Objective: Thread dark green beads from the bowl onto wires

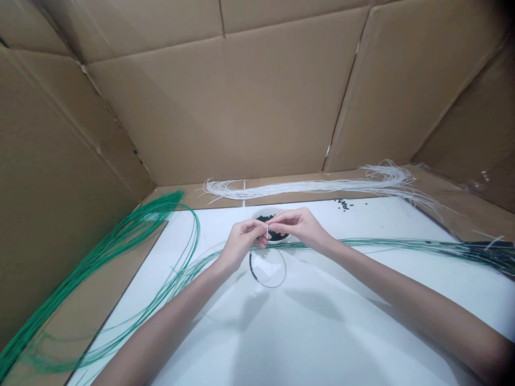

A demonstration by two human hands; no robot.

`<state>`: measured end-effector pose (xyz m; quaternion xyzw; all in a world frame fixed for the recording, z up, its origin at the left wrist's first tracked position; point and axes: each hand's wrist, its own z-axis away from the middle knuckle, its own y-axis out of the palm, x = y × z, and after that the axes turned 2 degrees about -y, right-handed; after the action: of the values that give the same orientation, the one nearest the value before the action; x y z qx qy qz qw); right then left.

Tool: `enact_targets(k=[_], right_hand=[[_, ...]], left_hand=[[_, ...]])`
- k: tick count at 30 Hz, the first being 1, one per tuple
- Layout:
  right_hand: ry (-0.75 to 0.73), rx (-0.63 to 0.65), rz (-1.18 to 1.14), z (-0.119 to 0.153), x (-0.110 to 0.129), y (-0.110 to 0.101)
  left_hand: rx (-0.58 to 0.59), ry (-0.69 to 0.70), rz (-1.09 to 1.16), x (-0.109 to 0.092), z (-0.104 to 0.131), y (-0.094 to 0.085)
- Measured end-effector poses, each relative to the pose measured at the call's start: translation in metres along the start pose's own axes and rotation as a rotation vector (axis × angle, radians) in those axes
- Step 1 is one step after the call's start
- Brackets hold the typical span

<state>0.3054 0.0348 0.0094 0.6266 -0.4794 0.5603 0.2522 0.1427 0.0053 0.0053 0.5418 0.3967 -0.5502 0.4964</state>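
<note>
Over a white bowl of black beads [264, 218], my left hand [244, 238] and my right hand [300, 225] meet with their fingertips nearly touching. Both pinch a short white piece [267, 231] that stands upright between them. Below the hands hangs a thin wire loop [285, 271], with a row of black beads [252, 266] along its left side. The loop's upper ends are hidden at my fingers. A bundle of thin green wires [386, 244] runs across the white board behind and beneath my wrists.
White strands [298, 187] lie along the back edge. Loose black beads [343, 205] are scattered at the back right of the white board [314, 332]. A thick green bundle [80, 273] lies at the left. Cardboard walls [281, 96] enclose the back and sides.
</note>
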Motion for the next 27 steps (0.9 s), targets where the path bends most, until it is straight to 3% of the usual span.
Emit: enact_targets(k=[6, 13, 17, 23, 27], right_hand=[[-0.271, -0.058, 0.341, 0.003, 0.001, -0.002], [-0.368, -0.018, 0.532, 0.005, 0.005, -0.005], [-0.373, -0.173, 0.577, 0.002, 0.01, -0.01], [-0.295, -0.482, 0.527, -0.005, 0.022, -0.037], [-0.283, -0.55, 0.471, -0.003, 0.023, -0.045]], left_hand=[[0.043, -0.067, 0.006, 0.001, -0.002, -0.003], [0.116, -0.077, 0.081, 0.001, -0.005, -0.008], [0.156, -0.105, 0.14, -0.002, -0.004, -0.011], [0.322, -0.16, 0.056, -0.013, 0.007, -0.007], [0.172, -0.085, 0.135, -0.022, 0.009, -0.011]])
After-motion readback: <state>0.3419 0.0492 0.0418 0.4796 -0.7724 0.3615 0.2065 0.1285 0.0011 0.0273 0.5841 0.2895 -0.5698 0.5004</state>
